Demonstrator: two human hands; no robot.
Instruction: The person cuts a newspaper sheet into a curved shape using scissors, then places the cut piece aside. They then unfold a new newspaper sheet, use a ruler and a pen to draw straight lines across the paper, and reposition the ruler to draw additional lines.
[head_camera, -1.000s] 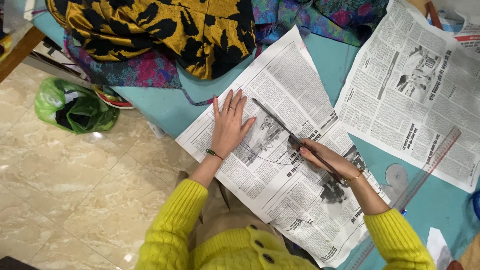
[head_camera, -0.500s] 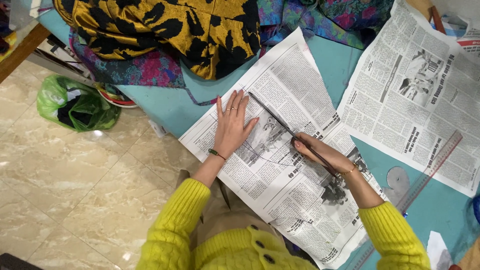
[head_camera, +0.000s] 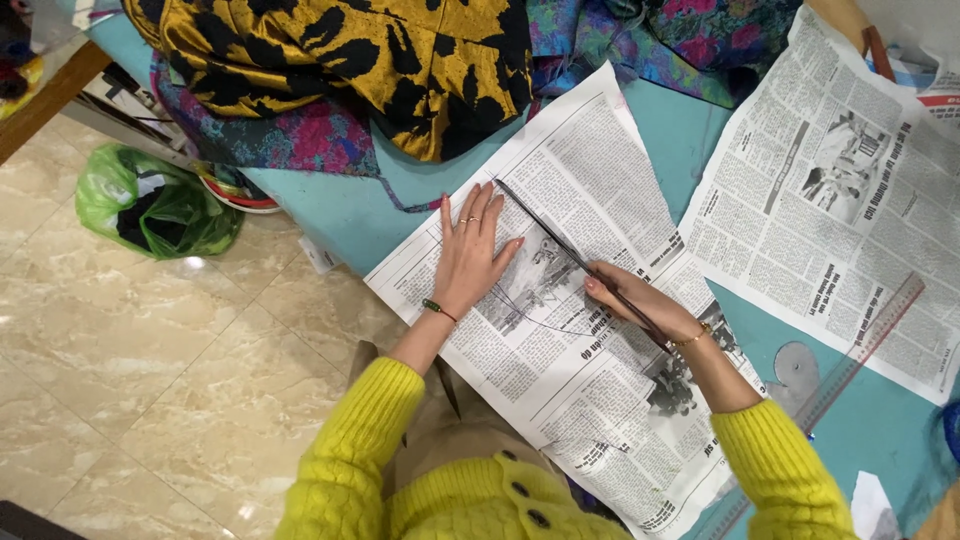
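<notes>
newsprint covered the teal table (head_camera: 340, 205); the near newspaper sheet (head_camera: 590, 400) lay under both hands. the left hand (head_camera: 468, 255) pressed flat on it, fingers spread. the right hand (head_camera: 635, 300) pinched a long dark ruler (head_camera: 560, 245) lying slantwise across the sheet, beside a drawn curve. yellow-black fabric (head_camera: 350, 60) was heaped beyond; a second newspaper (head_camera: 830, 190) lay to the right.

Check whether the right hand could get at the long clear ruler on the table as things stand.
Probably yes: the ruler lies uncovered on the teal table just beside the right hand, with nothing between, though that hand is now holding a thin dark stick on the newspaper.
</notes>
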